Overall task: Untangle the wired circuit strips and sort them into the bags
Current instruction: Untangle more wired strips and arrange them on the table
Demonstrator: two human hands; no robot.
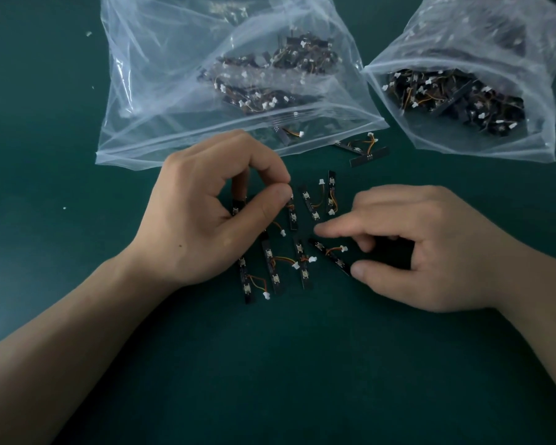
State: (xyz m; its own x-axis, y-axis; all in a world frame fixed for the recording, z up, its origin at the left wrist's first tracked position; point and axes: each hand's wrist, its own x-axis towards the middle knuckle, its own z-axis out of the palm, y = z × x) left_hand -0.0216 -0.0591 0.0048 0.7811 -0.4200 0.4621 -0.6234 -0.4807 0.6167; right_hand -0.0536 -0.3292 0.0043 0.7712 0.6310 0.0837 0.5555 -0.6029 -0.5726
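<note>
- The loose strips, short black boards with orange wires and white plugs, lie scattered on the green bench between our two hands, most of them separate and roughly parallel.
- Our left hand sits over the left side of the loose strips. Its thumb and forefinger are closed on the top end of the pinched strip, and the other fingers are curled behind.
- Our right hand is at the right side of the loose strips, forefinger stretched out over them. The thumb tip is at the lower end of the slanted strip and the remaining fingers are curled. We cannot tell whether it grips anything.
- Just beyond the loose strips runs the near edge of the left bag, clear plastic with a heap of strips inside. Our left knuckles overlap that edge in this view.
- Beyond the loose strips and to the right, the right bag has its mouth turned toward them and is also filled with strips.
- A stray pair lies beyond the loose strips, in the gap between the two bags.
- On the near side of the loose strips we see wide bare bench between our forearms.
- More bare bench lies left of the loose strips, with only a white speck on it.
</note>
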